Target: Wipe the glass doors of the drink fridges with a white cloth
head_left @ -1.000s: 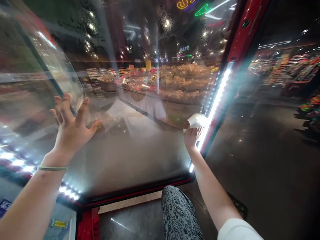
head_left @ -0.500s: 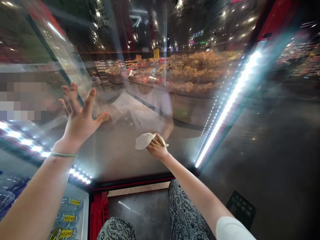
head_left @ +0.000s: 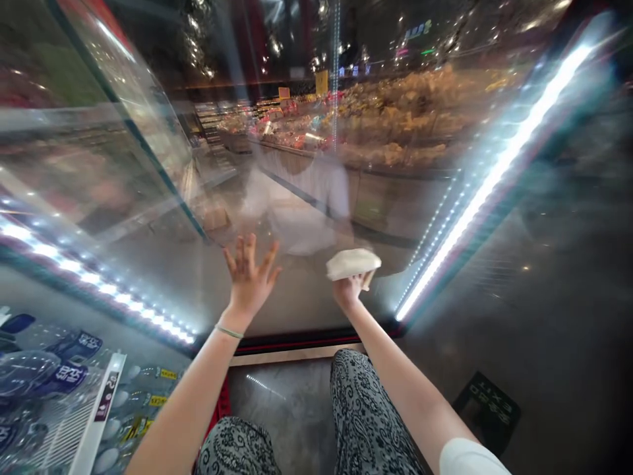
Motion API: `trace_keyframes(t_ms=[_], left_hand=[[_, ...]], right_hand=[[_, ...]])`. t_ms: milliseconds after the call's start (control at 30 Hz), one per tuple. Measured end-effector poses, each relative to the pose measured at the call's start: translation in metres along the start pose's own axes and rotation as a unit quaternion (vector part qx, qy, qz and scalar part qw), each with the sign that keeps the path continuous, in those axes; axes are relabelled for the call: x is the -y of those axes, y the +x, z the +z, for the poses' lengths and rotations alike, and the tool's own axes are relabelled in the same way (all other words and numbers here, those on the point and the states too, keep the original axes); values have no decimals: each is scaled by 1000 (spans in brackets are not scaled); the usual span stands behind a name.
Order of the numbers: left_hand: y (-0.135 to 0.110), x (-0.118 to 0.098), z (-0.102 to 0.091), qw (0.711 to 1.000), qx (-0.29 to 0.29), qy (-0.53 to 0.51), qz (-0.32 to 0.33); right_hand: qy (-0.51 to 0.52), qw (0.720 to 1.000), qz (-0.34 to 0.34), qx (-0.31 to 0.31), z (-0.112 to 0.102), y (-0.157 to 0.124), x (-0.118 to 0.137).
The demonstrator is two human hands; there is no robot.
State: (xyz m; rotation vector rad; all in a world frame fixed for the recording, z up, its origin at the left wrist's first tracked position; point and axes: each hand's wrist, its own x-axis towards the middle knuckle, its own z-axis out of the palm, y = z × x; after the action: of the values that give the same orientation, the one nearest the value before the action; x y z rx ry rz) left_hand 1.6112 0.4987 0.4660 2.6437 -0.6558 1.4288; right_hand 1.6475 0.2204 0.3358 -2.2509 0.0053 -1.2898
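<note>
A glass door [head_left: 306, 300] with lit edges stands in front of me, reflecting a figure in a white top. My left hand [head_left: 248, 280], a thin band around its wrist, is raised with its fingers spread and holds nothing. I cannot tell whether it touches the glass. Farther right, my right hand [head_left: 349, 290] grips a pale cloth [head_left: 353, 264], which is folded over the fingers and hides most of them. The cloth is close to the glass; actual contact is unclear.
Bright LED strips run along the door's right side [head_left: 475, 191] and at the left [head_left: 93, 274]. Bottles [head_left: 62, 373] lie on a shelf with a price rail [head_left: 101, 409] at lower left. A dark floor sign [head_left: 487, 412] is at lower right. Below me are my patterned trousers [head_left: 370, 415].
My left hand has moved right and lower, its fingers still spread. My right hand has shifted right with the cloth, which now spreads above the fingers. More of the bottle shelf shows.
</note>
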Motion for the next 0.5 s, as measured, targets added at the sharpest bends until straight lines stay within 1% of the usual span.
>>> trace_keyframes(t_ms=[67, 100, 133, 167, 200, 267, 300, 333, 367, 400, 433, 500], left_hand=[[-24, -13, 21, 1000, -9, -7, -10], [-33, -17, 29, 1000, -14, -8, -17], [-41, -20, 36, 1000, -17, -7, -23], [-48, -23, 41, 999, -17, -7, -29], [-53, -27, 46, 999, -17, -6, -34], [-61, -37, 55, 999, -12, -2, -33], [-64, -43, 60, 1000, -8, 0, -26], [-66, -50, 65, 1000, -3, 1, -13], [-68, -57, 70, 1000, 4, -1, 4], [-70, -63, 76, 1000, 11, -5, 23], [-72, -69, 80, 999, 18, -11, 38], [-75, -76, 88, 998, 22, -18, 55]], right_hand=[[27, 993, -70, 93, 10, -22, 15], [37, 986, -99, 131, 11, -29, 14], [44, 979, -118, 160, 7, -31, 8], [46, 975, -128, 177, 1, -30, -3], [43, 974, -126, 182, -7, -25, -19], [20, 983, -91, 157, -28, -9, -56], [-2, 993, -48, 112, -38, 0, -74], [-25, 998, 11, 48, -46, 7, -89], [-43, 998, 55, 2, -51, 12, -100], [-55, 994, 88, -30, -54, 15, -107], [-60, 992, 104, -40, -53, 13, -109], [-59, 994, 93, -5, -42, 0, -98]])
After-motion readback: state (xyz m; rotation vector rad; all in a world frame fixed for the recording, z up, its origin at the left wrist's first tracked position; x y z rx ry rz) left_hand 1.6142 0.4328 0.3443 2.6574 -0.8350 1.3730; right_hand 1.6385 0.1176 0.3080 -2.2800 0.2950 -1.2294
